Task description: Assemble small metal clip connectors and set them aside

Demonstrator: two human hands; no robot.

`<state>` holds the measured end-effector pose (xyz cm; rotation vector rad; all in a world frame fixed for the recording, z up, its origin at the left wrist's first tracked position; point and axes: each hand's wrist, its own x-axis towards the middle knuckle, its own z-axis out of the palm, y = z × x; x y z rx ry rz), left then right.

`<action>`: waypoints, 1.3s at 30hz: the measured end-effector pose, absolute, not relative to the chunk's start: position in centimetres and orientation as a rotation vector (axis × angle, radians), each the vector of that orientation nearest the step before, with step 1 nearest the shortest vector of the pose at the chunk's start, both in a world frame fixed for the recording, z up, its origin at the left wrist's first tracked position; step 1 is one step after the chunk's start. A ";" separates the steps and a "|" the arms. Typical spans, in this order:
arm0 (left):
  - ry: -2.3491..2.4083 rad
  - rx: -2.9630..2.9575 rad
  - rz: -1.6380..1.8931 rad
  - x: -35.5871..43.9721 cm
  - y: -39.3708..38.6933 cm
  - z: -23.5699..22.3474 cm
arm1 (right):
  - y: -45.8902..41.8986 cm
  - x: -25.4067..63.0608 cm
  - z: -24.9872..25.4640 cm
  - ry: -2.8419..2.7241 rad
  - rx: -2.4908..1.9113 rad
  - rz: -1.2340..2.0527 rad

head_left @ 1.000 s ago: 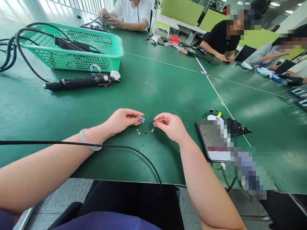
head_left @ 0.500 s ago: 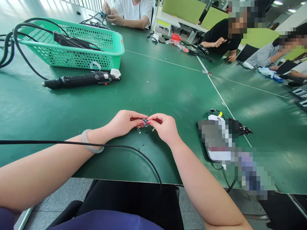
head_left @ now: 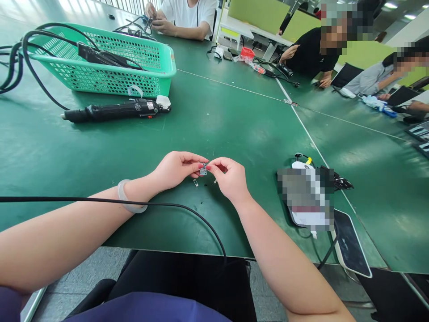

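Observation:
A small metallic part with fine detail is pinched between the fingertips of both hands, just above the green table. My left hand grips it from the left side, thumb and forefinger closed on it. From the right, my right hand also has thumb and forefinger closed at its edge. Below the left fingertips lies a tiny rectangular metal frame on the table. Another tiny light piece shows under the right fingers. The exact kind of the held part is too small to tell.
A green mesh basket with black cables stands at the back left, a black electric screwdriver in front of it. One black cable crosses over my left forearm. A phone lies at right; co-workers sit across the table.
The held metallic part has turned, so its flat patterned face now shows below the fingertips. Both hands stay in nearly the same place. The camera view has shifted slightly.

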<state>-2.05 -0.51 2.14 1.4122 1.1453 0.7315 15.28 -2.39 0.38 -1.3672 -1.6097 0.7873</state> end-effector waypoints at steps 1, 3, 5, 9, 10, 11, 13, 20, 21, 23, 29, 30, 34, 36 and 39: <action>1.151 1.408 0.734 -2.1 -0.6 2.1 | -2.4 15.3 0.4 -1.633 -1.377 0.766; 1.159 1.396 0.738 -2.1 -0.6 2.0 | -2.5 15.3 0.3 -1.684 -1.391 0.720; 1.147 1.390 0.739 -2.1 -0.6 1.9 | -2.5 15.3 0.3 -1.724 -1.391 0.678; 1.123 1.458 0.717 -2.3 -0.5 1.7 | -2.6 15.2 0.4 -1.742 -1.396 0.640; 1.129 1.500 0.708 -2.4 -0.5 1.7 | -2.6 15.2 0.4 -1.738 -1.401 0.640; 1.138 1.544 0.701 -2.4 -0.5 1.7 | -2.6 15.2 0.4 -1.735 -1.407 0.641; 1.149 1.589 0.700 -2.5 -0.5 1.8 | -2.6 15.2 0.4 -1.729 -1.417 0.644; 1.159 1.411 0.771 -2.4 -0.6 1.8 | -2.6 15.2 0.2 -1.724 -1.368 0.691; 1.149 1.392 0.780 -2.4 -0.6 1.7 | -2.6 15.2 0.2 -1.733 -1.365 0.675; 1.135 1.379 0.783 -2.4 -0.5 1.6 | -2.6 15.2 0.2 -1.750 -1.351 0.647; 1.165 1.618 0.741 -2.5 -0.4 1.2 | -2.6 15.3 0.3 -1.802 -1.338 0.594; 1.159 1.659 0.755 -2.6 -0.5 1.2 | -2.6 15.3 0.3 -1.806 -1.341 0.590; 1.136 1.748 0.817 -2.6 -0.6 0.9 | -2.6 15.4 0.3 -1.806 -1.333 0.587; 1.138 1.765 0.826 -2.6 -0.6 0.9 | -2.6 15.4 0.3 -1.806 -1.330 0.585; 1.135 1.754 0.816 -2.5 -0.6 1.2 | -2.5 15.3 0.2 -1.810 -1.330 0.578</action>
